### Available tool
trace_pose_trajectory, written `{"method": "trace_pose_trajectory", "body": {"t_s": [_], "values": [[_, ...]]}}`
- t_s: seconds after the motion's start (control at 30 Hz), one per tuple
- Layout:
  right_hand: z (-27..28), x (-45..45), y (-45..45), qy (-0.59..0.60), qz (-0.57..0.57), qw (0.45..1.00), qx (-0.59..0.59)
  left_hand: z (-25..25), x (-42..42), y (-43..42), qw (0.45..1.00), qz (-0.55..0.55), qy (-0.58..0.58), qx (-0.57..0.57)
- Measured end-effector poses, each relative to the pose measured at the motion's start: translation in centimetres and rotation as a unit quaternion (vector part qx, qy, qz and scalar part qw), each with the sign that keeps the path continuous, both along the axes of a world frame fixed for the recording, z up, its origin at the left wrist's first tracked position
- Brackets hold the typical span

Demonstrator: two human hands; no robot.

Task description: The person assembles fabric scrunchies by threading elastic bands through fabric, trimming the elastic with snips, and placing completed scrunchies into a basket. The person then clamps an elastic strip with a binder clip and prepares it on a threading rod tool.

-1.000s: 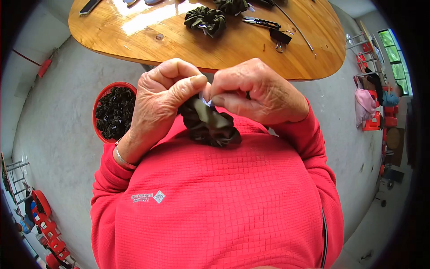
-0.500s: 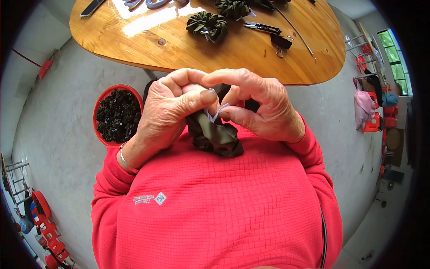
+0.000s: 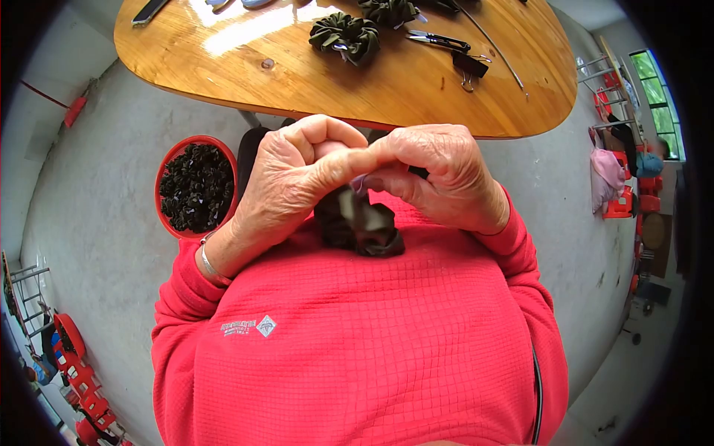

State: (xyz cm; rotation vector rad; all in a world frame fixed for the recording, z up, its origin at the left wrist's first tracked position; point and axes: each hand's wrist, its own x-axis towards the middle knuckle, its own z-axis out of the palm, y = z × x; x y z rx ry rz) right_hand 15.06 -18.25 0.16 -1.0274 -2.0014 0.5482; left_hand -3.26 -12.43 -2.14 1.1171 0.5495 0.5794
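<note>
Just in front of my chest hangs a dark green scrunchie [image 3: 361,223], slightly blurred, with its upper part hidden by my fingers. My left hand [image 3: 297,167] is closed on its top, thumb and fingers pressed together. My right hand [image 3: 439,175] is pinched beside it, touching the left thumb. A bit of pale label [image 3: 358,183] shows between the fingertips. Beyond the hands, another green scrunchie [image 3: 344,39] lies on the wooden table [image 3: 297,85], with one more [image 3: 389,11] behind it.
On the table are black thread snips [image 3: 439,40], a binder clip [image 3: 469,67], a thin metal rod [image 3: 491,41] and partly visible scissors at the far edge. A red basket [image 3: 159,186] of dark scrunchies stands on the floor at left. Red stools [image 3: 617,204] are at far right.
The fingertips have come together over the pale label, which showed more openly half a second ago. Both hands sit slightly farther right than a second ago.
</note>
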Motion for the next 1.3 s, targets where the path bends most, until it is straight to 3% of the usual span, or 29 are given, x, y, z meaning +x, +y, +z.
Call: {"method": "trace_pose_trajectory", "body": {"t_s": [0.07,0.2,0.33,0.5,0.63,0.7,0.73,0.77,0.8,0.87,0.97,1.03,1.1,1.17,1.23,1.3], "values": [[0.2,0.1,-0.1,-0.031,-0.013,0.999,0.002,-0.4,-0.2,0.3,0.999,0.010,0.025,0.028],[-0.3,0.1,-0.2,-0.025,-0.047,0.998,0.022,1.6,-0.8,0.6,0.991,-0.104,0.073,0.044],[0.0,0.2,-0.5,-0.027,-0.055,0.998,0.025,2.3,-1.3,0.5,0.988,-0.110,0.106,0.032],[-0.4,0.0,-0.5,-0.005,-0.067,0.998,0.013,0.9,-1.3,0.5,0.968,-0.095,0.112,0.203],[-1.0,0.5,0.4,0.027,-0.036,0.997,-0.059,-0.3,-1.0,0.8,0.986,-0.064,0.131,0.087],[-0.8,0.7,0.8,0.076,-0.035,0.988,-0.127,-0.1,-0.9,1.0,0.998,-0.018,0.061,-0.020],[-0.8,1.6,1.1,0.074,-0.023,0.987,-0.144,-1.2,-1.1,1.6,0.999,0.002,0.030,-0.019],[-1.1,2.2,1.4,0.084,-0.047,0.984,-0.152,-2.1,-1.2,2.2,1.000,0.021,-0.001,-0.019],[-0.9,2.9,1.9,0.054,-0.077,0.986,-0.140,-0.9,-0.8,2.2,0.993,0.063,-0.048,-0.091],[-0.2,3.8,3.5,0.013,-0.136,0.984,-0.114,-1.6,-0.9,4.0,0.993,0.093,-0.070,-0.036],[-0.1,5.7,7.0,-0.069,-0.230,0.971,0.023,-0.1,0.3,6.3,0.987,0.138,-0.074,0.048],[-0.2,7.1,10.3,-0.151,-0.236,0.943,0.178,0.7,1.8,7.8,0.968,0.171,-0.043,0.177],[-1.3,8.2,12.9,-0.249,-0.289,0.905,0.186,-1.1,4.7,10.5,0.870,0.248,-0.020,0.425],[-2.4,9.1,14.5,-0.303,-0.283,0.905,0.092,-1.9,6.9,13.0,0.776,0.223,-0.023,0.590],[-3.4,9.7,15.5,-0.284,-0.250,0.917,0.126,-3.0,7.7,13.3,0.813,0.140,0.081,0.559],[-4.0,10.5,16.0,-0.279,-0.258,0.916,0.129,-2.1,7.6,12.2,0.793,0.145,0.183,0.563]]}}
